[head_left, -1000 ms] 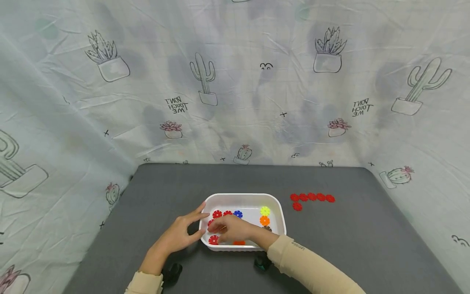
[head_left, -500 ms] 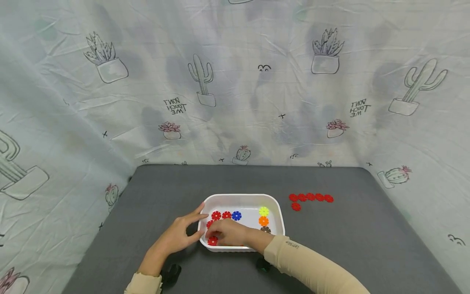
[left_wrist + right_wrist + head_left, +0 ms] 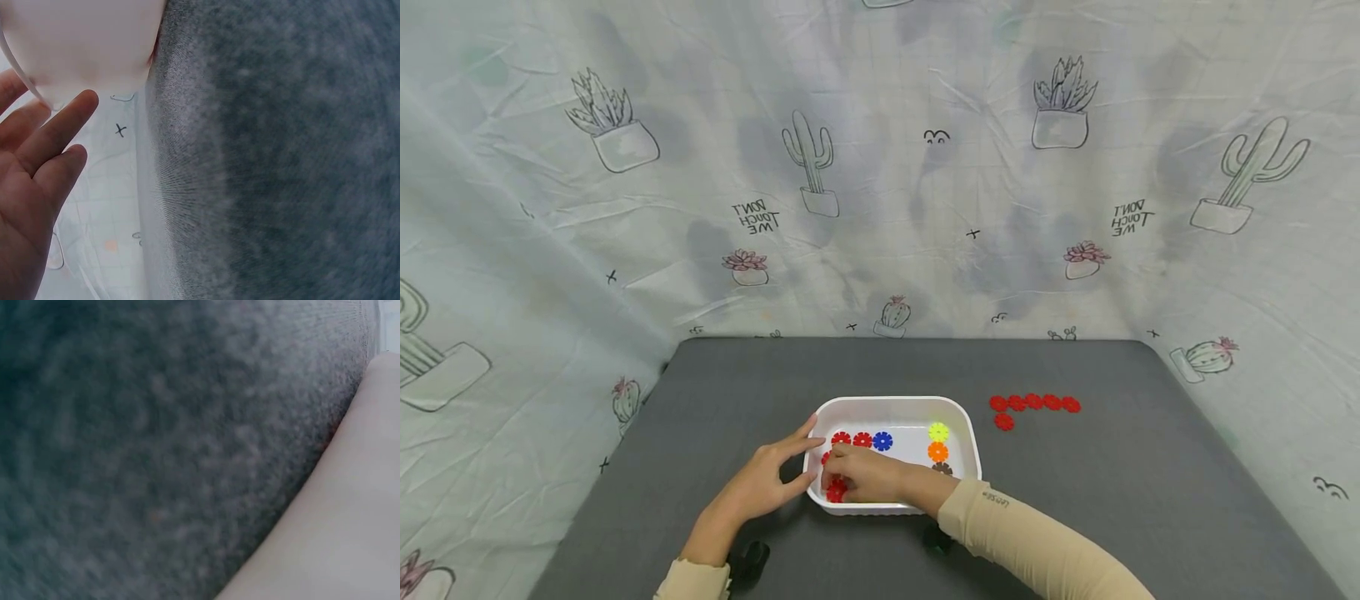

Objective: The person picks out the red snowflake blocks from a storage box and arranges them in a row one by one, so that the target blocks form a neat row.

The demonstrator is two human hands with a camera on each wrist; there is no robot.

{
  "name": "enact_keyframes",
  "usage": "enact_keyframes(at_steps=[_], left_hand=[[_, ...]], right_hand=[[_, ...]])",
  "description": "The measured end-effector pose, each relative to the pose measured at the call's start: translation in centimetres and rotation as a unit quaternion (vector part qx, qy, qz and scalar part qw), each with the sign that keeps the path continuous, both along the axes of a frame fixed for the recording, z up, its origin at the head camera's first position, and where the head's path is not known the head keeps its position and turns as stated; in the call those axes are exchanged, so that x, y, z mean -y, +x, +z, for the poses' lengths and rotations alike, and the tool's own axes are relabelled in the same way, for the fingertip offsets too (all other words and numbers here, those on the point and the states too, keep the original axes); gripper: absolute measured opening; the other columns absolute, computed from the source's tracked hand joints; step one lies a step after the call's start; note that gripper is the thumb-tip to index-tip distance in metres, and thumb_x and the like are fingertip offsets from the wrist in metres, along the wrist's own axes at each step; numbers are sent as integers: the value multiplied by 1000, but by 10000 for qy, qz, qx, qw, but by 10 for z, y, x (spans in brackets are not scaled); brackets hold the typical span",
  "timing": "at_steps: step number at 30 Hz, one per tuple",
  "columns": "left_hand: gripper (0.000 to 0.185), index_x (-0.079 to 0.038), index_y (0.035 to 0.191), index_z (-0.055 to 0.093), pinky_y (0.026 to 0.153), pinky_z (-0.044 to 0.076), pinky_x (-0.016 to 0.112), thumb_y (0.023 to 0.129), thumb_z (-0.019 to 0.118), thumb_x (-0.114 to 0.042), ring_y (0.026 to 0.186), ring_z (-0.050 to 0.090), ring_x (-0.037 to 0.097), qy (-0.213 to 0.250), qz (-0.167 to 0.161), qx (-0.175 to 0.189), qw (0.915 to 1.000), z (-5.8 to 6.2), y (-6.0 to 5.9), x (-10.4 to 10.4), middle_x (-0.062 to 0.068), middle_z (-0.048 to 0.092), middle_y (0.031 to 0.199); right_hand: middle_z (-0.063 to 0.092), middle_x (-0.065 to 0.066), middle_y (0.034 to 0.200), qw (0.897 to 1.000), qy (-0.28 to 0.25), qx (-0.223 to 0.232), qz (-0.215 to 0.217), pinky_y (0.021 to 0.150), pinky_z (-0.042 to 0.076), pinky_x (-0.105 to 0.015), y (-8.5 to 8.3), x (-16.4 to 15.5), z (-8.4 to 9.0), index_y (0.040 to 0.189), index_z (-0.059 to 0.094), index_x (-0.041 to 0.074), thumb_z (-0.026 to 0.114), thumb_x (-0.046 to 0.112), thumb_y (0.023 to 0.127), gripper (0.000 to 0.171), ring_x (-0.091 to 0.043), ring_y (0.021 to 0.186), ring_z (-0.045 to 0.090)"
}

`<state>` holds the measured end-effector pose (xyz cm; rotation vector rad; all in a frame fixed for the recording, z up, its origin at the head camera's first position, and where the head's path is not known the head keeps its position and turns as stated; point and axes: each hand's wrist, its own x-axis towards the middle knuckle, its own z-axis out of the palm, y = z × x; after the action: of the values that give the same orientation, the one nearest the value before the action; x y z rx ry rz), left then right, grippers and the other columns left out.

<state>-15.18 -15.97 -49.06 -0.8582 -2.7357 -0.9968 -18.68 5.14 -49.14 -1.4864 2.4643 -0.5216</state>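
A white plastic tray (image 3: 895,402) holds several notched, flower-shaped plastic discs. With fingers spread and fairly straight, my left hand (image 3: 765,481) rests against the tray's left rim; the left wrist view shows this hand (image 3: 37,169) beside the tray wall (image 3: 87,44). My right hand (image 3: 872,473) reaches inside, its curled fingers and thumb pinching at a red disc (image 3: 836,492) in the near left corner. More red discs (image 3: 862,439) and a blue disc (image 3: 882,441) lie behind that hand. The right wrist view shows no hand, only grey tabletop and the tray's pale wall (image 3: 337,512).
On the grey table (image 3: 760,375), several red discs (image 3: 1033,402) form a row right of the tray, with another red disc (image 3: 1004,422) below it. Yellow (image 3: 938,432), orange (image 3: 937,452) and brown discs (image 3: 942,469) line the tray's right side. Printed cloth (image 3: 887,167) hangs behind.
My right hand has lowered slightly toward the tray's near left corner, and its fingers have closed in on the red disc there. The left hand stays at the rim.
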Motion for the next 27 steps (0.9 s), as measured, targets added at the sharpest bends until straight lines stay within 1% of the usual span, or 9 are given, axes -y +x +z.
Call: enact_keyframes(at_steps=[3, 6, 11, 14, 17, 19, 22, 27], left_hand=[[44, -17, 124, 54, 92, 42, 48, 82, 63, -23, 123, 44, 19, -38, 10, -116, 9999, -1, 1, -1, 2, 33, 144], [44, -16, 124, 55, 92, 42, 48, 81, 63, -22, 122, 44, 20, -45, 8, -188, 9998, -3, 3, -1, 3, 34, 143], [43, -16, 124, 55, 92, 42, 48, 82, 62, -23, 123, 44, 19, -37, 38, -204, 9998, -4, 5, -3, 3, 33, 144], [43, -15, 124, 55, 92, 42, 47, 82, 62, -24, 123, 43, 19, 16, 20, -177, 9998, -4, 6, -2, 3, 33, 144], [43, -16, 124, 55, 92, 42, 48, 82, 62, -25, 123, 43, 19, 49, 8, -161, 9999, -4, 6, -2, 4, 33, 144], [43, -16, 124, 55, 92, 42, 47, 83, 61, -27, 123, 44, 19, 11, 24, -192, 9998, -4, 6, -2, 4, 34, 143], [43, -16, 123, 55, 92, 42, 47, 82, 62, -26, 122, 45, 20, 0, 29, -231, 9997, -5, 5, -2, 4, 34, 143], [44, -15, 123, 56, 92, 42, 47, 81, 63, -23, 122, 45, 19, 15, 11, -251, 9997, -5, 6, -2, 4, 34, 143]], right_hand=[[53, 10, 105, 9999, -11, 131, -54, 88, 40, -10, 1, -1, -1, 103, 61, 23, 70, 17, 76, 29, 2, 95, 46], [54, 10, 103, 9999, -55, 117, -29, 87, 40, -9, 2, -1, -2, 103, 60, 22, 69, 16, 77, 28, 2, 93, 47], [57, 9, 96, 9996, -173, 196, -86, 77, 42, -8, 2, -1, -4, 102, 61, 19, 67, 11, 78, 26, 0, 83, 48], [59, 11, 94, 9984, -258, 405, -300, 73, 43, -9, 2, -2, -4, 102, 62, 19, 67, 10, 78, 26, 1, 79, 49], [60, 13, 94, 9949, -437, 739, -527, 74, 45, -10, 2, -4, -2, 102, 62, 19, 67, 10, 78, 27, 3, 79, 51], [61, 13, 93, 9906, -635, 1025, -649, 75, 46, -11, 3, -5, 1, 102, 62, 18, 67, 9, 78, 27, 4, 80, 53], [63, 10, 95, 9802, -1073, 1468, -785, 74, 47, -13, 3, -9, 5, 102, 62, 15, 68, 7, 77, 27, 3, 82, 56], [64, 5, 99, 9567, -1778, 2059, -1039, 74, 49, -16, 4, -16, 12, 103, 62, 12, 67, 7, 77, 27, -2, 84, 59]])
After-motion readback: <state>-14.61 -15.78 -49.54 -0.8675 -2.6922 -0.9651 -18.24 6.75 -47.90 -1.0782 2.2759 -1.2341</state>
